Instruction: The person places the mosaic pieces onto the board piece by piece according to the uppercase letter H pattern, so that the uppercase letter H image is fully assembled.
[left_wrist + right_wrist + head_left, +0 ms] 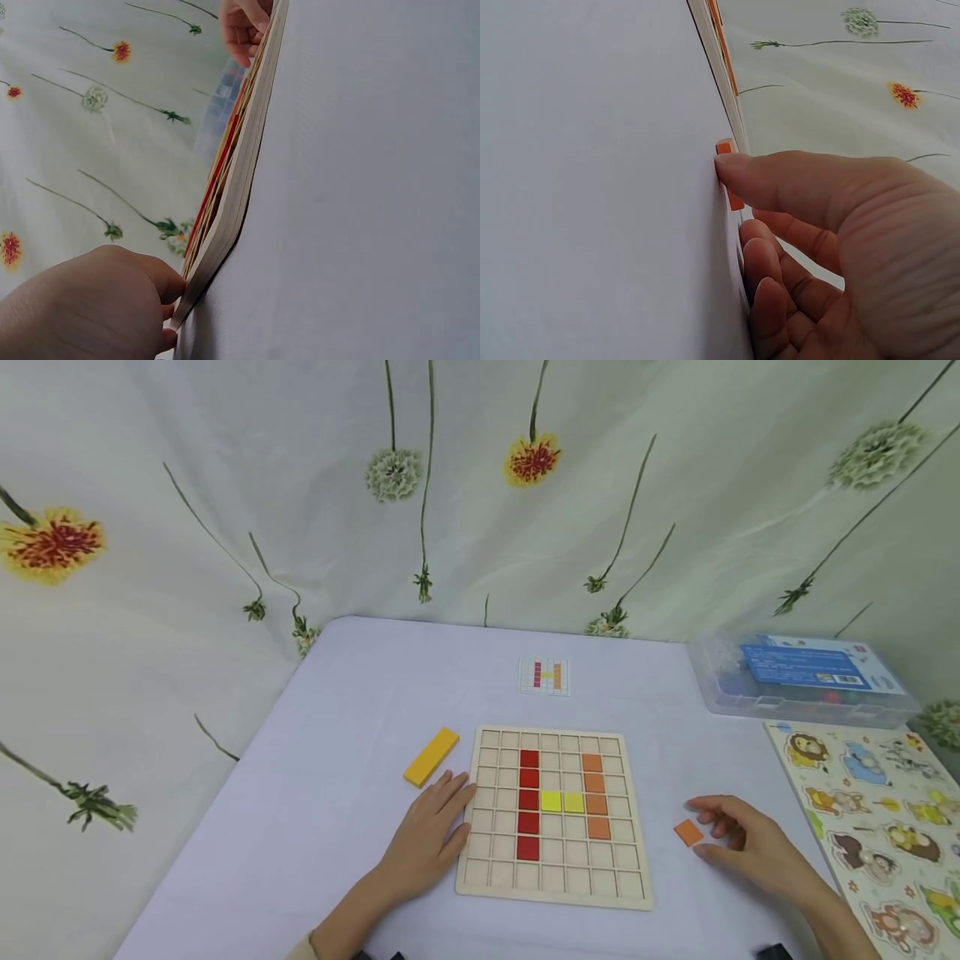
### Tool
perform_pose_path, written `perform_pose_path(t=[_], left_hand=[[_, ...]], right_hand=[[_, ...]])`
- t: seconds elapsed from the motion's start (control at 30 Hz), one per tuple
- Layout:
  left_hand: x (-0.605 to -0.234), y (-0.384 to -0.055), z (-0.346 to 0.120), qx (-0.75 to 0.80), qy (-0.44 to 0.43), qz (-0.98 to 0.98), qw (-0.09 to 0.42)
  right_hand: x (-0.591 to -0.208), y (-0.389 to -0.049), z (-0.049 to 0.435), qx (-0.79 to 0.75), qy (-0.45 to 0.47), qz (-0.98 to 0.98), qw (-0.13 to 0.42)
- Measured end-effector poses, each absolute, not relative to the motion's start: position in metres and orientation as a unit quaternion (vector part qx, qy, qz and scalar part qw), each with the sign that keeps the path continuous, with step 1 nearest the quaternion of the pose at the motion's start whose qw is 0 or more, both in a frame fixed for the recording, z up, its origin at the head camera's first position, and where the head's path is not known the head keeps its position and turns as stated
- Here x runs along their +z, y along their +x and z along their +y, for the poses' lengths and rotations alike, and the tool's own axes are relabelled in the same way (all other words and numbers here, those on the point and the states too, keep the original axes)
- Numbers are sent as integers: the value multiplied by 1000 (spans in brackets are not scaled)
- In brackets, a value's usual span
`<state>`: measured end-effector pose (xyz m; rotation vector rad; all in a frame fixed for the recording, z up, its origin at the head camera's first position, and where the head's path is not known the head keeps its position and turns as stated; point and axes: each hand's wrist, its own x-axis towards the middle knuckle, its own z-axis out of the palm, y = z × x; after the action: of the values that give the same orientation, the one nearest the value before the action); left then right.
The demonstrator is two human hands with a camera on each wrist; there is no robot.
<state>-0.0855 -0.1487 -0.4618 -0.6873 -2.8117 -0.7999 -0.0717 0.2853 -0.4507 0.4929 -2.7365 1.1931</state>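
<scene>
A wooden grid board (pixel 555 902) lies on the table. It holds a column of red tiles (pixel 528 800), two yellow tiles (pixel 551 801) and a column of orange tiles (pixel 595 782). Along the board's left edge rests my left hand (pixel 425 839), its fingers extended and touching the side. To the right of the board, a loose orange tile (pixel 687 832) lies flat on the cloth. My right hand (pixel 753 852) is beside it, thumb and index finger spread apart. In the right wrist view the thumb (pixel 780 180) overlaps the orange tile (pixel 735 199); contact is unclear.
A yellow-orange bar (pixel 431 757) lies just beyond my left fingertips. Behind the board is a small pattern card (pixel 544 676). At the right stand a clear plastic case (pixel 802 706) and an animal picture board (pixel 862 827). A flowered curtain (pixel 480 527) hangs behind the table.
</scene>
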Motion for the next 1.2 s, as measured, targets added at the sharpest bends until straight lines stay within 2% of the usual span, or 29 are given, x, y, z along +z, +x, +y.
perform_pose_path(t=[0.77, 1.2], left_hand=[[-464, -88, -148, -260, -237, -932, 90], [-465, -88, -148, -257, -241, -931, 98]], right_hand=[[-455, -74, 286, 376, 187, -905, 72], [-455, -73, 283, 369, 156, -913, 72]])
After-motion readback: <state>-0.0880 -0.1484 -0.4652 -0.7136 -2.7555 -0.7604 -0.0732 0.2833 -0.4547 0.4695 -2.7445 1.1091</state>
